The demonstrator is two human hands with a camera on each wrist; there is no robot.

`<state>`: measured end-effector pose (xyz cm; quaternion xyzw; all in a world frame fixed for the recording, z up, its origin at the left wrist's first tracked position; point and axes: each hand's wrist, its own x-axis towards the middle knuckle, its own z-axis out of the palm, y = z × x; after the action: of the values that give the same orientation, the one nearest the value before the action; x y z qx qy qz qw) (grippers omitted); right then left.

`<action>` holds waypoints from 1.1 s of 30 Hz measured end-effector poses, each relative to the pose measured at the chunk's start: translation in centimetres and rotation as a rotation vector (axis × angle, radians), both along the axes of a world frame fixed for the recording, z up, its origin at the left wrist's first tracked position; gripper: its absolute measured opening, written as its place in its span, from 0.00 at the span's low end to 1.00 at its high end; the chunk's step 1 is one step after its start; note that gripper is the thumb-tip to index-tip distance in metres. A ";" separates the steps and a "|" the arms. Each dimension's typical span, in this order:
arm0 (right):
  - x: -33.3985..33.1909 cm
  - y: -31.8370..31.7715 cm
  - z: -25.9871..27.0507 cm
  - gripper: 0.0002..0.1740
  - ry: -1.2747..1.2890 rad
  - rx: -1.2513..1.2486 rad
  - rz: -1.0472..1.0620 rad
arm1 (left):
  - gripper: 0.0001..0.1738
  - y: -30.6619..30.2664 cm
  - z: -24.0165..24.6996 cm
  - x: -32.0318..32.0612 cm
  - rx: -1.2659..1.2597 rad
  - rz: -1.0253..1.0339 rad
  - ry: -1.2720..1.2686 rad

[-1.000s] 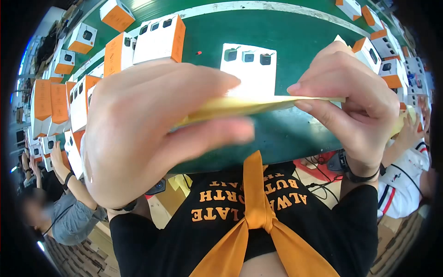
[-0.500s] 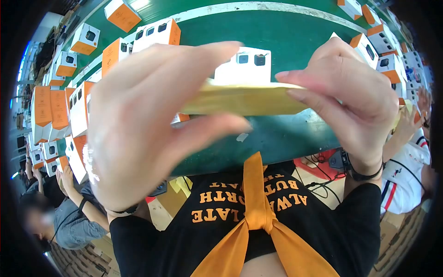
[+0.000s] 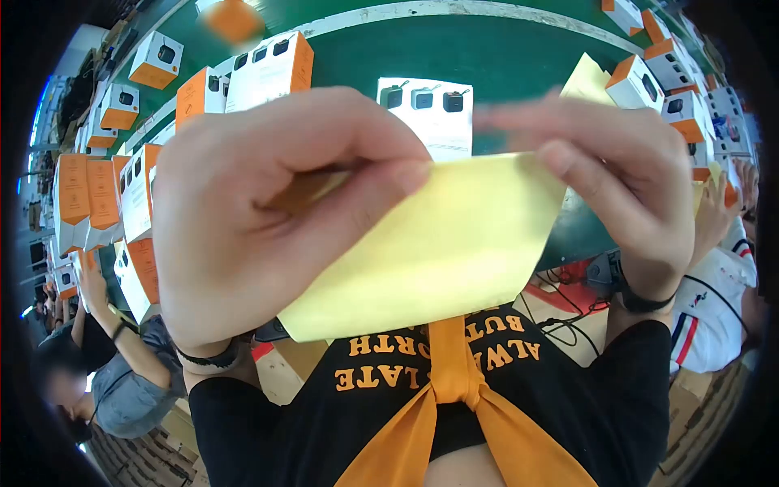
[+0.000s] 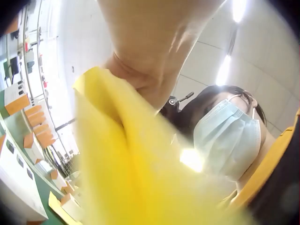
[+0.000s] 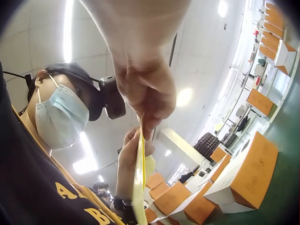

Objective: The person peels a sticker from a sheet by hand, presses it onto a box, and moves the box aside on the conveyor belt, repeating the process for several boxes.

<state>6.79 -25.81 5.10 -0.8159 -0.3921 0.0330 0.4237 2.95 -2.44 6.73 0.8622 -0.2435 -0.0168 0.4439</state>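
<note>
A pale yellow folded sheet point(image 3: 430, 243), like paper, hangs in front of the chest. My left hand point(image 3: 268, 203) pinches its upper left edge between thumb and curled fingers. At the upper right corner, the thumb of my right hand point(image 3: 633, 162) lies against the sheet, while its forefinger stretches out above the edge, blurred and apart from the thumb. Large and blurred in the left wrist view, the yellow sheet point(image 4: 136, 164) shows a fold. The right wrist view catches the sheet point(image 5: 140, 178) edge-on below the fingers. Beyond it stands a white box point(image 3: 438, 134) with printed devices.
White and orange boxes point(image 3: 268, 77) line the green table point(image 3: 503, 49) on the left, with more boxes point(image 3: 637, 85) on the right. Another yellow sheet point(image 3: 588, 77) lies behind the right hand. People work at both sides; cables point(image 3: 568, 308) hang below the table edge.
The sheet has turned from nearly edge-on to broad side facing the camera. My left fingers have come together on its edge, and my right forefinger has lifted from the thumb.
</note>
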 end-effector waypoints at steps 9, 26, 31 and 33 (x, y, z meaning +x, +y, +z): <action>-0.5 2.2 -0.5 0.21 -1.036 -0.125 0.001 | 0.02 -0.3 0.9 -0.3 0.012 0.092 0.124; 1.6 0.1 -1.7 0.10 -0.211 0.164 -0.376 | 0.14 -0.8 -7.5 5.5 0.365 0.004 -0.095; 10.5 0.2 -5.0 0.06 0.293 -0.158 -0.088 | 0.19 -1.4 -12.7 9.3 0.485 0.115 -0.188; 11.7 1.0 -6.1 0.06 0.433 -0.209 -0.118 | 0.23 -1.1 -13.0 10.0 0.434 0.157 0.080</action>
<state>18.53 -24.80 -0.99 -0.8508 -0.2382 0.2224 0.4121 12.94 -3.54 -6.22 0.9524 -0.1488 -0.0683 0.2571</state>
